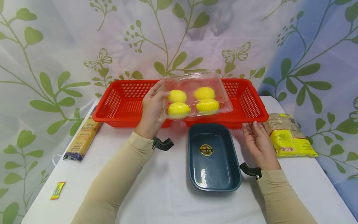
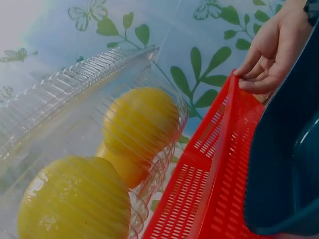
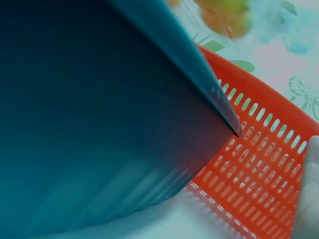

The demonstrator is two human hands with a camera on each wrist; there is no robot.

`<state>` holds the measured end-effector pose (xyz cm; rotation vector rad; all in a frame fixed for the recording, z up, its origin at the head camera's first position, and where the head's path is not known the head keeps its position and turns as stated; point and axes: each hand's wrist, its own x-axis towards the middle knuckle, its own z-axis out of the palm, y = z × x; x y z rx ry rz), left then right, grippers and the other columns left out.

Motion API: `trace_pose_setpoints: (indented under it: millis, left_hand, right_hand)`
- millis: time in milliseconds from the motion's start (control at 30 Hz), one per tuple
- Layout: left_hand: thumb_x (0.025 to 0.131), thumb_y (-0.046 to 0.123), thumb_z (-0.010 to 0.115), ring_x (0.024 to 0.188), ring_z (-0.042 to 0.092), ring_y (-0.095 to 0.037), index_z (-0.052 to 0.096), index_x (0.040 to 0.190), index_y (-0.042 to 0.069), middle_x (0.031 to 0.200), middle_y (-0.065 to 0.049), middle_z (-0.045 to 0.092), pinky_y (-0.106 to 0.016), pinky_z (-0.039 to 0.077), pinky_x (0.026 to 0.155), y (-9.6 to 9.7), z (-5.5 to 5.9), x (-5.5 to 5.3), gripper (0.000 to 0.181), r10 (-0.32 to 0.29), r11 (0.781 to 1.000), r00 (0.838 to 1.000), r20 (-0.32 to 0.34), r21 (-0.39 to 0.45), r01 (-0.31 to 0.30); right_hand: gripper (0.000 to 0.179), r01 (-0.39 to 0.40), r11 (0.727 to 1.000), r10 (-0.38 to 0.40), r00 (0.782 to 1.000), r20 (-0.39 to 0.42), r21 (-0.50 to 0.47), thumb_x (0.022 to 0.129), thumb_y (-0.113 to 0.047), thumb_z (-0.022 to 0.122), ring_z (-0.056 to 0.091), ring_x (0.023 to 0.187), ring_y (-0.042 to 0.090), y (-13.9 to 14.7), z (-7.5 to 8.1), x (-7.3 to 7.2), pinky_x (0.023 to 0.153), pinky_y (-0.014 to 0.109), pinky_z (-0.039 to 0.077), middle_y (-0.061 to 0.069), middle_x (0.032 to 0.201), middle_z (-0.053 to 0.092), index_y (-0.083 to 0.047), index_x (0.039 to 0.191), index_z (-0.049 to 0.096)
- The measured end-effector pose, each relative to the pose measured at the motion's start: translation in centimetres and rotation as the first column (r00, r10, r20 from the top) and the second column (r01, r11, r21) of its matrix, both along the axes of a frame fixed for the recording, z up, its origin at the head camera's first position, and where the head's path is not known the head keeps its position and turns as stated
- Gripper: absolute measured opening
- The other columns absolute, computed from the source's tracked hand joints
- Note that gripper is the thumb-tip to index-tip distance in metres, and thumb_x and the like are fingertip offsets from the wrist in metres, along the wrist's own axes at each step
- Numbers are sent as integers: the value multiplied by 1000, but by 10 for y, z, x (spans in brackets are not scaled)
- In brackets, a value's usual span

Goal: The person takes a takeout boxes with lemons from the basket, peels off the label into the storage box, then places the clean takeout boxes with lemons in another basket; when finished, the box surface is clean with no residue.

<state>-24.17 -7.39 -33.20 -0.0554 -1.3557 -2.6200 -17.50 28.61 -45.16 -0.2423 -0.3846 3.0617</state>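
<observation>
My left hand [image 1: 153, 107] grips the left end of a clear plastic clamshell box [image 1: 193, 81] in the head view, thumb over its edge. Several yellow lemons [image 1: 208, 105] lie inside, also large in the left wrist view. The box is raised and tilted over two red slotted baskets [image 1: 126, 107] standing side by side. My right hand [image 1: 261, 143] is by the front right corner of the right basket [image 1: 247, 102], palm turned inward and fingers loosely extended, fingertips right at the rim. In the left wrist view, the right hand [image 2: 276, 50] has its fingertips at that corner.
A dark teal tray [image 1: 214, 169] with a round sticker stands in front of the right basket. To the right lies a yellow-and-clear food bag [image 1: 292, 140]. On the left are a long tan packet [image 1: 84, 137] and a small yellow wrapped sweet [image 1: 57, 190].
</observation>
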Motion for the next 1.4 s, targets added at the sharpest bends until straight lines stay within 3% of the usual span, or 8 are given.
trace_pose_setpoints:
  millis: [233, 400, 600, 833, 1000, 1067, 1233, 1400]
  left_hand:
    - [95, -3, 66, 132, 51, -23, 77, 127, 15, 140, 0, 60, -32, 58, 90, 42, -11, -34, 38, 14, 998, 999, 35, -67, -11]
    - [93, 2, 70, 113, 58, -24, 78, 127, 15, 134, 1, 63, -34, 60, 79, 67, -16, -45, 37, 4, 993, 996, 91, -121, 7]
    - [91, 7, 73, 85, 59, -25, 79, 125, 15, 123, 3, 69, -35, 55, 63, 88, -24, -57, 36, 6, 984, 986, 165, -178, 24]
    - [91, 8, 76, 86, 58, -19, 78, 126, 12, 116, 11, 72, -35, 57, 66, 107, -43, -67, 36, 102, 967, 969, 223, -252, -44]
    - [92, 11, 78, 88, 64, -26, 78, 124, 10, 103, 2, 72, -46, 60, 84, 115, -52, -71, 32, 123, 954, 966, 228, -295, -51]
    - [92, 12, 78, 87, 65, -28, 78, 123, 9, 101, -1, 71, -46, 60, 84, 117, -53, -71, 31, 114, 952, 968, 225, -302, -42]
    - [94, 15, 79, 86, 61, -23, 75, 121, 16, 105, 0, 67, -37, 58, 74, 119, -52, -70, 28, 83, 924, 956, 281, -382, 32]
    - [98, 15, 76, 104, 62, -27, 65, 128, 19, 119, -1, 61, -41, 60, 87, 119, -51, -69, 32, 16, 885, 935, 353, -440, 151]
  right_hand:
    - [60, -1, 1000, 1, 1000, 7, 0, 104, -2, 62, 54, 134, 21, 1, 2, 0, 108, 38, 47, 8, 146, 57, -20, 158, 46]
    - [57, -8, 1000, 8, 1000, 4, 5, 104, -3, 62, 51, 137, 20, 1, 2, 1, 109, 38, 47, 8, 147, 56, -19, 157, 47]
    - [67, -2, 1000, 2, 1000, 12, 7, 103, -3, 64, 52, 135, 20, -1, 5, 0, 108, 39, 47, 3, 160, 45, -23, 163, 41]
    - [69, 9, 1000, -10, 999, 33, 10, 103, -2, 64, 52, 135, 20, -1, 3, 0, 107, 40, 48, 4, 157, 47, -24, 164, 39]
    - [69, 12, 1000, -12, 1000, 19, 27, 103, -2, 64, 54, 133, 21, 1, 2, 1, 108, 39, 48, 5, 155, 49, -22, 164, 38]
    - [68, 12, 1000, -12, 1000, 16, 22, 103, -2, 63, 54, 132, 22, 2, 3, 1, 108, 39, 48, 5, 155, 48, -22, 163, 39]
    - [68, 4, 1000, -4, 1000, 12, 8, 104, -1, 62, 54, 132, 21, 2, 2, 3, 108, 38, 47, 4, 156, 47, -24, 163, 38]
    - [67, 0, 1000, 0, 1000, 27, 21, 103, -3, 63, 55, 130, 20, 0, 0, 1, 107, 38, 49, 5, 152, 49, -22, 163, 39]
